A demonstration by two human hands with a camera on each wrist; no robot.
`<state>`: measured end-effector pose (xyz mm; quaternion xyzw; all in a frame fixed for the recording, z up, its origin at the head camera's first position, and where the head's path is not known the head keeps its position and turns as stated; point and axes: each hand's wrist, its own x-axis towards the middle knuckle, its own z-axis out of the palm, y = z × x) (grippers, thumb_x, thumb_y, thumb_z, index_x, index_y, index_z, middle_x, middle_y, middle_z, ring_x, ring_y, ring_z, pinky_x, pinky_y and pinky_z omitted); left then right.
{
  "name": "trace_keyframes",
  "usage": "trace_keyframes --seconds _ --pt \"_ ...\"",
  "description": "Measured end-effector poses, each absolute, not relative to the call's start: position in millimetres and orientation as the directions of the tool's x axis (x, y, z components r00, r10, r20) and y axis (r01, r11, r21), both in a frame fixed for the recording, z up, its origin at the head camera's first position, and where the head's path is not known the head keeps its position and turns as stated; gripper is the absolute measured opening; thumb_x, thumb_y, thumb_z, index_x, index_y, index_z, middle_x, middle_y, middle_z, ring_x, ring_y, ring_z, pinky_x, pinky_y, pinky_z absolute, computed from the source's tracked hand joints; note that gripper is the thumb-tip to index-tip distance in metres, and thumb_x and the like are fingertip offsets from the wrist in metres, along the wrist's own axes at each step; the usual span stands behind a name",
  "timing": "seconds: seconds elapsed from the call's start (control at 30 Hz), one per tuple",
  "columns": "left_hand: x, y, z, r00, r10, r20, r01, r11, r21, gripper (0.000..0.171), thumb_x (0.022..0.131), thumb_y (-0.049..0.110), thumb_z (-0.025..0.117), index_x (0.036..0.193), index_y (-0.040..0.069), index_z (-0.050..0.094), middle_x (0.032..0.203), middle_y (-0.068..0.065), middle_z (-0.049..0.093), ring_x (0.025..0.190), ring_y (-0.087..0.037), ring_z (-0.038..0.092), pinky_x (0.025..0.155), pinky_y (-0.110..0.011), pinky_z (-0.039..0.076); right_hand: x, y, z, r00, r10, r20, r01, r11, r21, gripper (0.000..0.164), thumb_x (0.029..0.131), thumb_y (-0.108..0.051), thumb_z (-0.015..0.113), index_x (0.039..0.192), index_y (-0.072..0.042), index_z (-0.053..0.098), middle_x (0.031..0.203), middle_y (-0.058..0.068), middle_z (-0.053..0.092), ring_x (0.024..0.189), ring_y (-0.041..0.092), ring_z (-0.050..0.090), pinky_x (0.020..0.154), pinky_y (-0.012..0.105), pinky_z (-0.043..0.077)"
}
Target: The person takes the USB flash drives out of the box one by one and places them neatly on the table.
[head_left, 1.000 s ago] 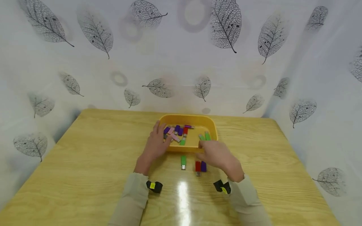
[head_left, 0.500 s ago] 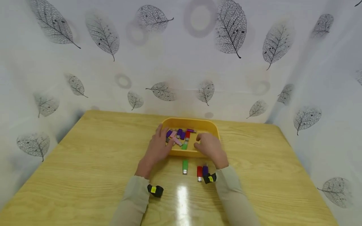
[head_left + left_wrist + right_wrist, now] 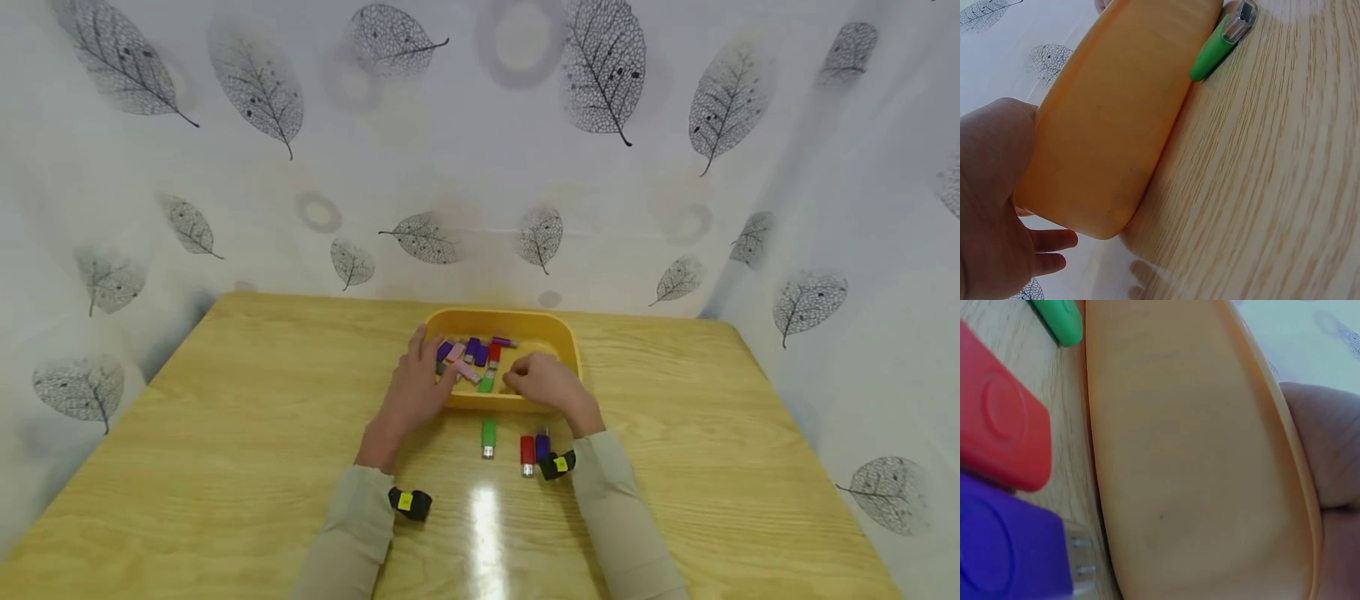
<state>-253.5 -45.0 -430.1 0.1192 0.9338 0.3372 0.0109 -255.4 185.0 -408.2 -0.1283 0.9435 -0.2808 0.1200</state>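
Observation:
My left hand (image 3: 412, 387) grips the left corner of a yellow tray (image 3: 487, 402), thumb over the rim in the left wrist view. Inside the tray lie several USB flash drives: purple ones (image 3: 472, 349), pink ones (image 3: 467, 372), a red one (image 3: 494, 354) and a green one (image 3: 487, 382). My right hand (image 3: 551, 385) reaches into the tray's right part, fingers bent downward; whether they pinch anything is hidden. On the table before the tray are a green drive (image 3: 488, 435), a red drive (image 3: 527, 450) and, close beside it, a purple drive (image 3: 1004, 544).
The wooden table (image 3: 262, 433) extends to both sides of the tray. Behind it hangs a white curtain (image 3: 480, 167) printed with leaves. Black wrist cameras (image 3: 410, 503) sit at both cuffs, the right one partly over the purple drive in the head view.
My right hand has moved from above the purple drive over the near rim into the tray. It now covers the spot where green drives showed. The left hand stays at the corner.

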Motion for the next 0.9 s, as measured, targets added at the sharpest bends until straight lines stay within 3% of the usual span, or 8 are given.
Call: trace_keyframes --seconds 0.1,0.17,0.37,0.47,0.63,0.9 --pt "-252 -44 -432 -0.973 0.228 0.048 0.205 0.739 0.642 0.063 0.100 0.034 0.051 0.153 0.004 0.032 0.165 -0.018 0.007 0.141 -0.047 0.031 0.113 -0.061 0.028 -255 187 -410 -0.925 -0.337 -0.174 -0.179 0.793 -0.583 0.031 0.100 -0.028 0.052 0.088 -0.010 0.075 0.070 -0.003 0.063 0.054 0.011 0.041 0.051 0.026 0.034" --pt "-252 -44 -433 -0.972 0.230 0.046 0.205 0.738 0.643 0.063 0.100 0.035 0.050 0.153 0.005 0.032 0.165 -0.018 0.007 0.141 -0.047 0.031 0.113 -0.061 0.028 -255 188 -411 -0.918 -0.354 -0.180 -0.183 0.779 -0.600 0.034 0.102 -0.028 0.050 0.092 -0.010 0.077 0.077 -0.002 0.068 0.057 0.011 0.046 0.053 0.027 0.039" --pt "-254 -44 -432 -0.973 0.224 0.058 0.209 0.747 0.632 0.062 0.101 0.034 0.050 0.152 0.004 0.032 0.165 -0.017 0.006 0.140 -0.047 0.033 0.112 -0.061 0.028 -257 189 -410 -0.894 -0.414 -0.172 -0.223 0.743 -0.631 0.041 0.105 -0.036 0.045 0.100 -0.010 0.077 0.096 0.002 0.074 0.085 0.015 0.067 0.078 0.036 0.055" --pt "-255 -42 -432 -0.972 0.232 0.042 0.206 0.751 0.627 0.063 0.101 0.036 0.049 0.153 0.006 0.032 0.166 -0.015 0.005 0.141 -0.046 0.032 0.113 -0.060 0.029 -255 191 -410 -0.903 -0.396 -0.169 -0.206 0.741 -0.639 0.041 0.104 -0.037 0.046 0.094 -0.009 0.074 0.085 0.000 0.070 0.074 0.014 0.063 0.070 0.034 0.053" --pt "-257 -40 -433 -0.969 0.245 0.038 0.214 0.751 0.625 0.063 0.101 0.036 0.049 0.153 0.006 0.032 0.166 -0.016 0.004 0.140 -0.046 0.033 0.112 -0.060 0.030 -255 189 -414 -0.938 -0.315 -0.143 -0.179 0.795 -0.580 0.036 0.102 -0.033 0.048 0.075 -0.011 0.056 0.062 0.000 0.044 0.054 0.013 0.037 0.052 0.029 0.033" --pt "-257 -44 -432 -0.971 0.234 0.058 0.218 0.752 0.622 0.061 0.101 0.034 0.050 0.152 0.005 0.033 0.165 -0.017 0.005 0.138 -0.049 0.033 0.112 -0.062 0.029 -259 181 -417 -0.967 -0.179 -0.182 -0.086 0.901 -0.426 0.038 0.100 -0.039 0.043 0.071 -0.014 0.048 0.061 -0.002 0.040 0.053 0.013 0.034 0.050 0.029 0.028"
